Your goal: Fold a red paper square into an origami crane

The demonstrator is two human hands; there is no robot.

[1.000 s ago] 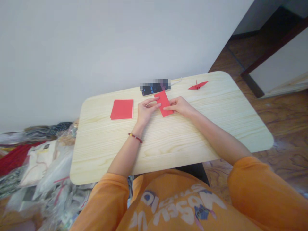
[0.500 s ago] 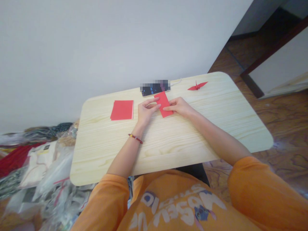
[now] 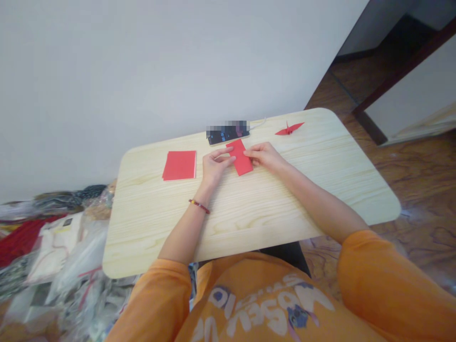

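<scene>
The left hand (image 3: 213, 169), fingers parted, steadies the red, rectangular folded paper (image 3: 242, 164) while the right hand (image 3: 268, 156) pinches its edge; matching edges before creasing should keep folds crisp.

Hands (image 3: 213, 169) (image 3: 270, 156) close together, arms (image 3: 315, 202) (image 3: 185, 230) outstretched

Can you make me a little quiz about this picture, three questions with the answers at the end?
1. What do the left hand and the right hand both touch? (a) a cup (b) a red paper rectangle (c) a pencil
2. True or false: the red paper bird lies to the right of the phone in the picture.
3. What colour is the person's shirt, apart from the printing?

Key: 1. b; 2. true; 3. orange
</scene>
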